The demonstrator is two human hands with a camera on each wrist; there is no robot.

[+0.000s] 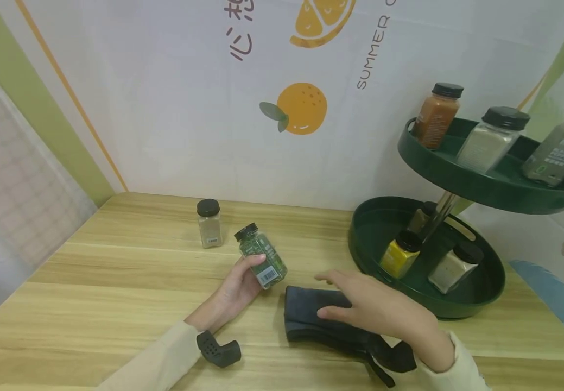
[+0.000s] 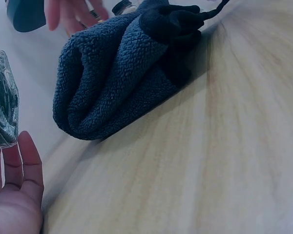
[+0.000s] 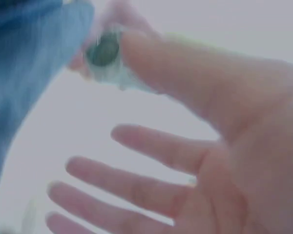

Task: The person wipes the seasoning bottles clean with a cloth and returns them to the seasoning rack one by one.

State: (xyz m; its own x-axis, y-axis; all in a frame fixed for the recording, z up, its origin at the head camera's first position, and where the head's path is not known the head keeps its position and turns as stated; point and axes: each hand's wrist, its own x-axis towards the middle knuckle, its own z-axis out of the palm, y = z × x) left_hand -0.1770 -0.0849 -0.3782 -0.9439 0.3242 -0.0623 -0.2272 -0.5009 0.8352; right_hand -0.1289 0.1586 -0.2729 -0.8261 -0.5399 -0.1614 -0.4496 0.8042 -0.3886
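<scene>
In the head view my left hand grips a clear spice jar of green flakes, tilted, its black cap up and to the left. The jar's base shows at the left edge of the left wrist view. My right hand hovers over a folded dark blue towel with its fingers spread and nothing held. In the right wrist view those straight fingers and the thumb stand apart, with the green jar beyond the thumb. The towel looms large in the left wrist view.
A spice jar with pale powder stands at the back of the wooden table. On the right is a dark green two-tier rack; several capped jars stand on its upper tier, and more lean in its lower tray. A printed cloth hangs behind.
</scene>
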